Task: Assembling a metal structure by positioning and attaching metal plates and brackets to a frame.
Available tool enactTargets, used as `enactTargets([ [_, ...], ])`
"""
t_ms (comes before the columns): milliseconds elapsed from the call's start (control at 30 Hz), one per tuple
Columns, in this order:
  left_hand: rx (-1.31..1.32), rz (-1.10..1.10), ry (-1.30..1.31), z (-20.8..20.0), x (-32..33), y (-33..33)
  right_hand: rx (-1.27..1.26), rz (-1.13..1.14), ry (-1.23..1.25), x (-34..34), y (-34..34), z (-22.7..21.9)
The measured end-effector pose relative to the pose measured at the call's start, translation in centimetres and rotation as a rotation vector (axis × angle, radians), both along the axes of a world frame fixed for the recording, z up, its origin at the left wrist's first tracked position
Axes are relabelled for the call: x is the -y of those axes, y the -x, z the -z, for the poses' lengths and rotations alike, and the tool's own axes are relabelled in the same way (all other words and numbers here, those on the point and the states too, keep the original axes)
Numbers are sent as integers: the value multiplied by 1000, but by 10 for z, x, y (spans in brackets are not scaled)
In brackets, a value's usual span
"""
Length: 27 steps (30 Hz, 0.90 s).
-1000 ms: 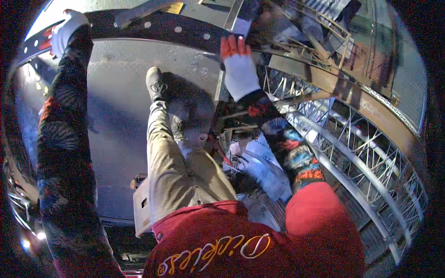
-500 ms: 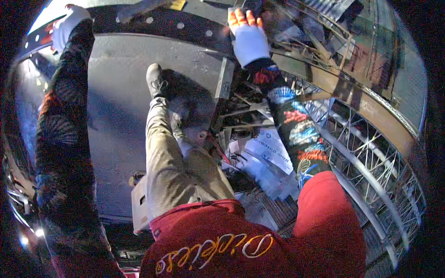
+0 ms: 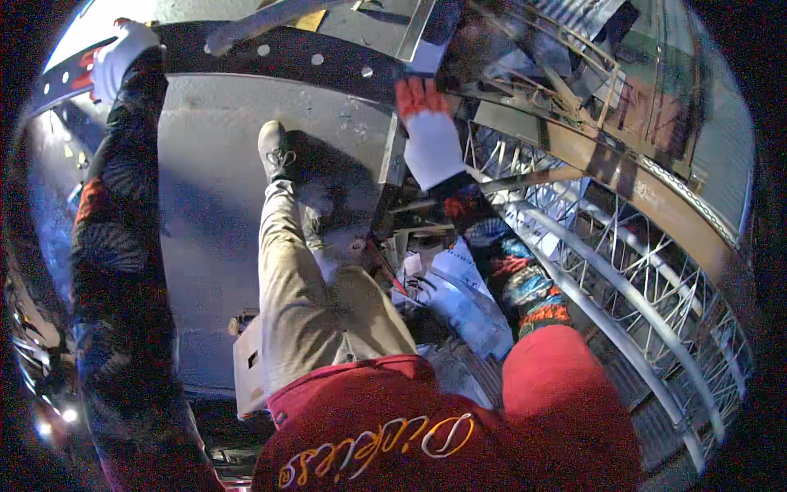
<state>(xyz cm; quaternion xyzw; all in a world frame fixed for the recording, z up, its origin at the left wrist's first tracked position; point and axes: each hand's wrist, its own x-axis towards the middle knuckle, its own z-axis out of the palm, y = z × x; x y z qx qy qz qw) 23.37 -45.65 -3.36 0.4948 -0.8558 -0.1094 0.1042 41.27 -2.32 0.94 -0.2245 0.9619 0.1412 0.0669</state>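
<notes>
A long dark metal beam (image 3: 318,61) with a row of round holes spans the top of the view, above a grey surface. At its left part my left hand (image 3: 125,64), in a white glove with red-orange fingers, is closed around the beam. My right hand (image 3: 433,143), gloved alike, reaches the beam's right end. Its fingers are stretched out side by side, their tips against the dark metal below an upright metal piece (image 3: 418,37). The undersides of both hands are hidden.
Metal trusses (image 3: 623,254) of tubes and thin rods curve along the right, beside a brown beam (image 3: 607,160). White sheets (image 3: 467,299) lie between my legs and right arm. A beige box (image 3: 247,361) stands left of my thigh. A grey bar (image 3: 262,25) crosses over the perforated beam.
My right hand has come down toward me, from above the beam's right end onto it. My left hand stays on the beam. The view has shifted slightly.
</notes>
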Motion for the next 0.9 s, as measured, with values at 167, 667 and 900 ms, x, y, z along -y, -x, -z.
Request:
enactTargets([
  [167, 117, 20, -1, -9, -4, 1, -16, 223, 143, 2, 75, -20],
  [667, 5, -45, -110, -13, 0, 3, -17, 222, 433, -17, 104, -6],
  [900, -71, -41, 71, 29, 21, 10, -107, 244, 497, 16, 20, 28],
])
